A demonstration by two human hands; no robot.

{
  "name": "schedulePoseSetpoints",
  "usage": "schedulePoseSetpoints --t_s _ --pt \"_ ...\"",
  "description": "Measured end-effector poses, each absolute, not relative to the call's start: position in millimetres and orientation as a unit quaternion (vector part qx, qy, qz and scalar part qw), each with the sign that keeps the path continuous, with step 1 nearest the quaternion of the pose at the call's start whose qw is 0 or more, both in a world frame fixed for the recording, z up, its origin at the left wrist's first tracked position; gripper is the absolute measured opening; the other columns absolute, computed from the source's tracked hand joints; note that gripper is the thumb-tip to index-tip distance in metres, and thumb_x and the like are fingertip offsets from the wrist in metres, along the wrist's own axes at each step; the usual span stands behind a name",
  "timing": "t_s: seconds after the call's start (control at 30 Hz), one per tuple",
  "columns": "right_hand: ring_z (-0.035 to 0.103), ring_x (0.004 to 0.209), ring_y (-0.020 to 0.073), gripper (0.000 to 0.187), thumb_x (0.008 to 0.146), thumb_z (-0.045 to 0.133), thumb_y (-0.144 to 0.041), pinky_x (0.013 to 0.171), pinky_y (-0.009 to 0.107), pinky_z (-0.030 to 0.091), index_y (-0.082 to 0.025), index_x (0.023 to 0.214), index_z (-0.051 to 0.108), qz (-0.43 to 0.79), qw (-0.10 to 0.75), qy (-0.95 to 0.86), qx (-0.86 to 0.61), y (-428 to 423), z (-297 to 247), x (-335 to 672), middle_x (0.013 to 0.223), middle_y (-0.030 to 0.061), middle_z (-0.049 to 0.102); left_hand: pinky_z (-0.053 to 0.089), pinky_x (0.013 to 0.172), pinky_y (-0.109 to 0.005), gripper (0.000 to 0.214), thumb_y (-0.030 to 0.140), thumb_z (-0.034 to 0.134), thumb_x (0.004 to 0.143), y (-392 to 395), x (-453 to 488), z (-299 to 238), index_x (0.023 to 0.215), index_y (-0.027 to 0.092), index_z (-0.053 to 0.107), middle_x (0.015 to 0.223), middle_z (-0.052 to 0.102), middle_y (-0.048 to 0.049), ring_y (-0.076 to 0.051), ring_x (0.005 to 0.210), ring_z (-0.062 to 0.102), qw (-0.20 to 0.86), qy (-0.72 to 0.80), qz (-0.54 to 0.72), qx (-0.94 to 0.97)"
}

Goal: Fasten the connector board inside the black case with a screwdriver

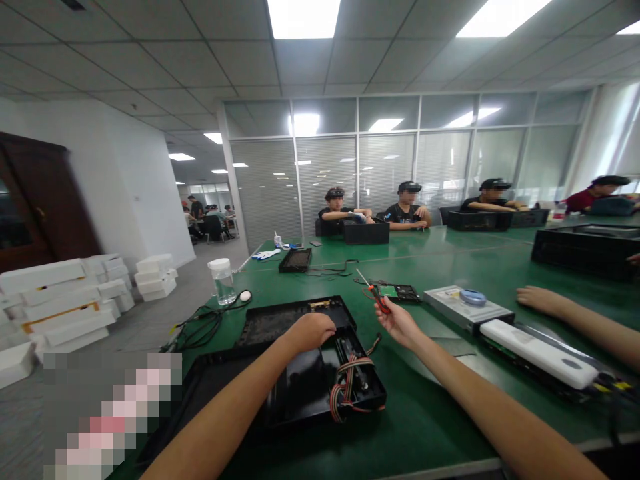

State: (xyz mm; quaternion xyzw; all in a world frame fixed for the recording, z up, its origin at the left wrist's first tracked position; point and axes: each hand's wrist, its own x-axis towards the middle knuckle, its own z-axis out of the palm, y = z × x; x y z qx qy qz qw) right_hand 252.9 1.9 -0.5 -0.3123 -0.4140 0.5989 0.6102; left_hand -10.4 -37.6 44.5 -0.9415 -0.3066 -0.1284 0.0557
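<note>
My right hand (397, 323) is closed around the red and black handle of a screwdriver (381, 300), its thin shaft pointing up and away to the left. Over the open black casing (305, 387) is my left hand (313, 330), its fingers curled inward near the inner edge; what they hold, if anything, is hidden. Striped ribbon wires (345, 387) loop over the casing's right side. Against its far side lies a black panel (280, 320) with a small brass-coloured part. Just beyond the screwdriver sits a green circuit board (397, 292) in a dark frame.
A metal drive box (463, 310) bears a blue roll, with a long white device (540, 353) beside it. Another person's arm (565, 310) rests at right. Black cables (205, 327) and a clear jar (223, 283) stand left. Co-workers sit across the green table (450, 253).
</note>
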Motion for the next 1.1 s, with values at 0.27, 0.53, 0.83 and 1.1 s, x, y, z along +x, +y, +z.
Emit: schedulePoseSetpoints --t_s 0.27,0.53,0.83,1.1 --pt "0.038 0.045 0.0062 0.026 0.070 0.061 -0.035 0.043 0.019 0.033 -0.019 0.070 0.040 0.553 0.532 -0.570 -0.294 -17 -2 232 0.054 -0.0071 0.039 0.040 0.065 -0.019 0.007 0.023 0.058 0.076 -59 -62 45 0.076 0.018 0.063 0.076 0.064 -0.0004 -0.013 0.074 0.057 -0.003 -0.372 0.005 -0.928" --pt "0.052 0.068 0.0137 0.024 0.082 0.047 -0.037 0.063 0.024 0.036 -0.016 0.076 0.057 0.064 0.171 -0.936 -0.300 -92 40 215 0.074 0.0030 0.057 0.038 0.070 -0.023 0.035 0.037 0.044 0.085 -64 -80 56 0.116 0.021 0.044 0.085 0.061 -0.0021 -0.015 0.079 0.055 0.008 -0.390 -0.070 -0.918" --pt "0.055 0.083 0.0154 0.024 0.084 0.042 -0.022 0.070 0.025 0.042 -0.022 0.107 0.049 0.021 0.178 -0.919 -0.351 -169 18 239 0.098 0.0047 0.053 0.038 0.065 -0.020 0.037 0.048 0.042 0.083 -4 -108 37 0.088 0.015 0.058 0.084 0.061 -0.0032 -0.014 0.074 0.055 -0.088 -0.467 -0.006 -0.880" --pt "0.053 0.083 0.0190 0.031 0.076 0.051 -0.016 0.070 0.029 0.042 -0.021 0.106 0.048 0.002 0.179 -0.908 -0.379 -186 -4 248 0.096 0.0058 0.055 0.035 0.054 -0.017 0.010 0.023 0.057 0.072 6 -101 26 0.077 0.015 0.062 0.066 0.059 0.0019 -0.010 0.059 0.050 -0.066 -0.435 0.045 -0.897"
